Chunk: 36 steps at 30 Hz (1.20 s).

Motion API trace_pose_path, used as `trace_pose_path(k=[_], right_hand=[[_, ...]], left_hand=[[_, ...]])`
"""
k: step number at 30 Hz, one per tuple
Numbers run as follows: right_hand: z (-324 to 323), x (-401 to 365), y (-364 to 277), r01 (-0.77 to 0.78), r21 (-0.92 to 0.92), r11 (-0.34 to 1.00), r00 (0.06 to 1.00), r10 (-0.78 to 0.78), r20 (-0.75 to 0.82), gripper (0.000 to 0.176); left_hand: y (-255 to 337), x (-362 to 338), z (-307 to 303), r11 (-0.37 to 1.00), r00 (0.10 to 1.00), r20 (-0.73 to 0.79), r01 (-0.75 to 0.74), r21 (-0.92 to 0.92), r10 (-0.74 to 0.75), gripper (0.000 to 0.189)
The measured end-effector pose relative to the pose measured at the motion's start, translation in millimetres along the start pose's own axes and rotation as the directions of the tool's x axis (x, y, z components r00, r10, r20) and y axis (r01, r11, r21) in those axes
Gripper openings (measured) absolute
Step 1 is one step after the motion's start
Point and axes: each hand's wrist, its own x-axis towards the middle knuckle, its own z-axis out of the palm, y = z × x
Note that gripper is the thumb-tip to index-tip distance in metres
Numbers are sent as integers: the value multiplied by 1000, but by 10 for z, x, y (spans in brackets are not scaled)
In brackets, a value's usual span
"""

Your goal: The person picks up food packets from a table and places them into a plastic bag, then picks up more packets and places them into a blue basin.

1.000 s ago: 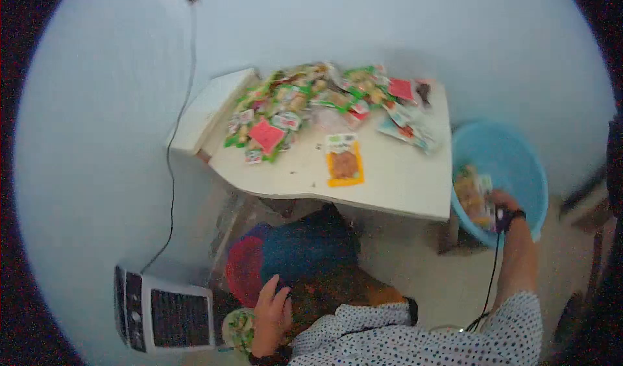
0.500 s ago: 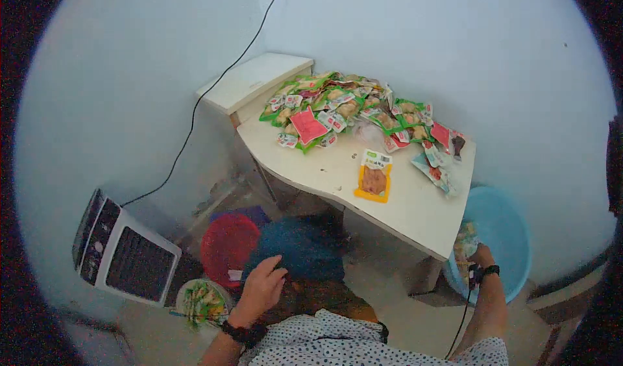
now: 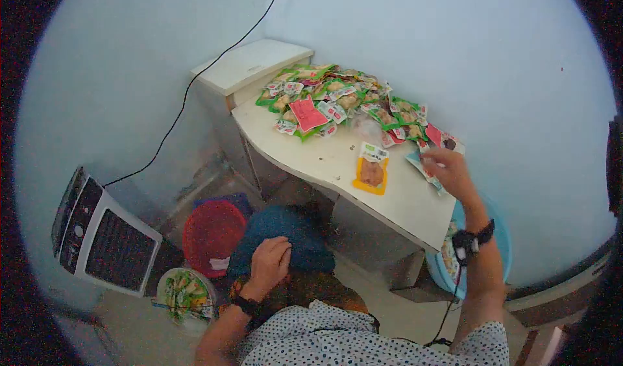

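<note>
My right hand [image 3: 449,172] is over the right end of the white table [image 3: 415,217], its fingers slightly apart at a blue-and-white packet [image 3: 425,171]. Part of that packet is hidden under the hand. My left hand [image 3: 271,260] rests above my lap by the dark blue cloth, fingers curled together with nothing visible in them. A yellow-edged food packet [image 3: 372,169] lies alone near the table's front edge. Many green-edged packets [image 3: 347,100] are heaped at the back, with a pink packet [image 3: 307,114] on the heap.
Right of the table stands a light blue tub [image 3: 498,236] with packets inside. A red basin [image 3: 211,236] and a round container of green packets [image 3: 185,294] are on the floor at the left, near a grey-and-black appliance [image 3: 107,239]. A black cable hangs along the wall.
My right hand has come up out of the blue tub to the packet on the table. My left hand has shifted slightly, its fingers now closer together. The view has tilted a little.
</note>
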Motion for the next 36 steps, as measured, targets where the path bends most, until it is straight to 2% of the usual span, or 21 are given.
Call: trace_pose_path(k=[2,4,7,10,13,16,19,22,25,26,28,31,33,36], right_hand=[[381,348,-182,253,-75,965,967,-254,-8,20],[692,701,-298,168,71,983,979,-175,108,19],[1234,1196,-195,360,-120,925,932,-362,1,22],[1583,1513,-190,245,-224,943,969,-244,33,30],[1789,1710,-104,201,-403,893,977,-155,144,35],[1900,1817,137,174,-529,830,985,-157,77,36],[1793,1708,80,105,-308,945,967,-170,-192,33],[1453,1669,-54,-47,-116,992,955,10,-297,26],[1235,1744,100,-212,77,974,897,226,-379,18],[1162,1750,105,-162,255,953,885,255,-390,17],[976,1699,11,-37,579,815,862,319,-393,15],[645,1552,-477,110,706,699,857,294,-424,20],[459,1402,-902,145,750,645,884,256,-391,21],[275,1095,-1391,162,836,525,936,186,-298,22]], left_hand=[[34,3,-10,1000,1000,-26,-6,28,7,18],[24,-13,-8,999,999,-47,-18,33,19,17],[-56,-63,22,999,997,-74,-34,5,34,16],[-64,-66,-11,1000,997,-78,-22,-23,20,16],[-75,-76,-28,998,995,-104,-12,-57,6,15],[-61,-84,-56,996,989,-146,-3,-94,-11,15],[-79,-99,-65,996,988,-153,-10,-92,-4,15],[-90,-103,-41,996,990,-142,-17,-90,4,14],[-88,-93,-28,996,992,-127,-13,-92,1,14],[-82,-93,-26,996,992,-129,-15,-90,3,13],[-67,-102,-24,996,991,-133,-22,-85,10,13],[-89,-113,-17,994,989,-145,-29,-105,14,13],[-90,-121,-16,989,988,-157,-22,-145,-1,15],[-102,-112,-84,972,991,-90,79,-222,-101,20]])
